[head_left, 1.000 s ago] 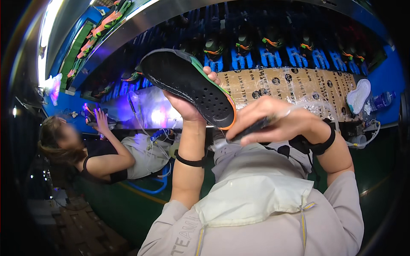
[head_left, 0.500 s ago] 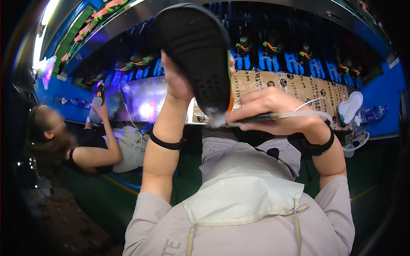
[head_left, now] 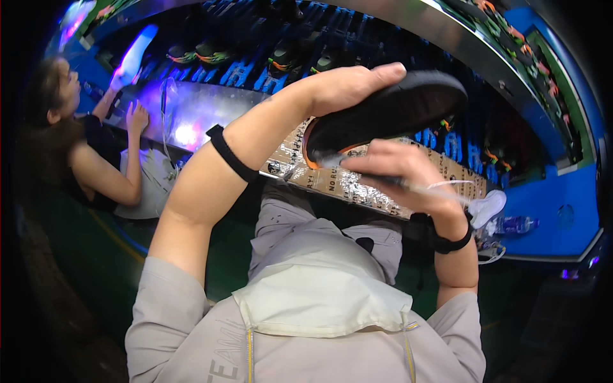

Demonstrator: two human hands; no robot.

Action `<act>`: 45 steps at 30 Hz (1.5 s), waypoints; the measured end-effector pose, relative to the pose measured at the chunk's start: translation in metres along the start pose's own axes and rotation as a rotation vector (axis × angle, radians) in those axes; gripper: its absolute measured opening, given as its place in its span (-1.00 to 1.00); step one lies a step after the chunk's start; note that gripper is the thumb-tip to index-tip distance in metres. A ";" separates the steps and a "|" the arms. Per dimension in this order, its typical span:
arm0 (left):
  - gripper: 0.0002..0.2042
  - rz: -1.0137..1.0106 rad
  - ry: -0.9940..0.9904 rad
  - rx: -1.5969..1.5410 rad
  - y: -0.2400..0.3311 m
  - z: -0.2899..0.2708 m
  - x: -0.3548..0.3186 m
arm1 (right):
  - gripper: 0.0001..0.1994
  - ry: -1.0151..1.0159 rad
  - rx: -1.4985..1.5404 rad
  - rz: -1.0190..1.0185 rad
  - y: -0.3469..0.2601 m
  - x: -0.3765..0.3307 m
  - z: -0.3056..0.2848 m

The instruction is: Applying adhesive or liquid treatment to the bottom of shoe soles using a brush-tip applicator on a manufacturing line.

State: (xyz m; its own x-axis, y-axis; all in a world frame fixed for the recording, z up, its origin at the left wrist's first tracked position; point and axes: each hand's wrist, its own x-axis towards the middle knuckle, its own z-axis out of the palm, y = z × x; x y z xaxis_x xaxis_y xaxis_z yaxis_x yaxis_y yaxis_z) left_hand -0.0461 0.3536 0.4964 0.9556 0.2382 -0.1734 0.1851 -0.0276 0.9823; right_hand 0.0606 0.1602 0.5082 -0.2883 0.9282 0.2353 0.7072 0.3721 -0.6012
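My left hand (head_left: 348, 86) holds up a black shoe (head_left: 389, 118), its dark sole facing the camera and an orange edge showing at the heel end. Just below it my right hand (head_left: 399, 175) grips a thin pen-like tool (head_left: 357, 167) whose tip lies near the shoe's lower edge. Both wrists carry black bands. Under the hands runs a brown printed cardboard strip (head_left: 357, 185) on the bench.
Another person (head_left: 76, 147) sits at the left with a hand at a purple-lit panel (head_left: 185, 121). Blue racks with dark shoes (head_left: 281, 64) line the back. A white shoe (head_left: 488, 205) and a plastic bottle (head_left: 517, 225) lie at the right.
The view has swung to the left. My left hand has tipped the shoe from upright to lying sideways to the right, and my right hand with the tool has stayed under it.
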 end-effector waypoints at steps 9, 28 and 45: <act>-0.15 0.011 -0.070 0.356 0.005 0.007 0.010 | -0.65 -0.100 -0.023 -0.033 -0.004 0.003 0.001; -0.05 0.476 0.231 -1.049 -0.139 -0.044 -0.050 | -0.71 0.420 0.518 0.293 0.034 -0.045 0.021; -0.26 -0.010 -0.040 -1.595 -0.253 0.077 -0.114 | -0.86 0.637 0.628 0.605 0.062 -0.029 0.091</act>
State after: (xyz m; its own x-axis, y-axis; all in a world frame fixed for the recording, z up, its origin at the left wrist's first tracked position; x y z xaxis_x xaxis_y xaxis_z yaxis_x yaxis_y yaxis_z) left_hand -0.1840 0.2590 0.2617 0.9658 0.2069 -0.1564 -0.2030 0.9783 0.0407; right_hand 0.0545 0.1554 0.3943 0.5145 0.8574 0.0128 0.1098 -0.0510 -0.9926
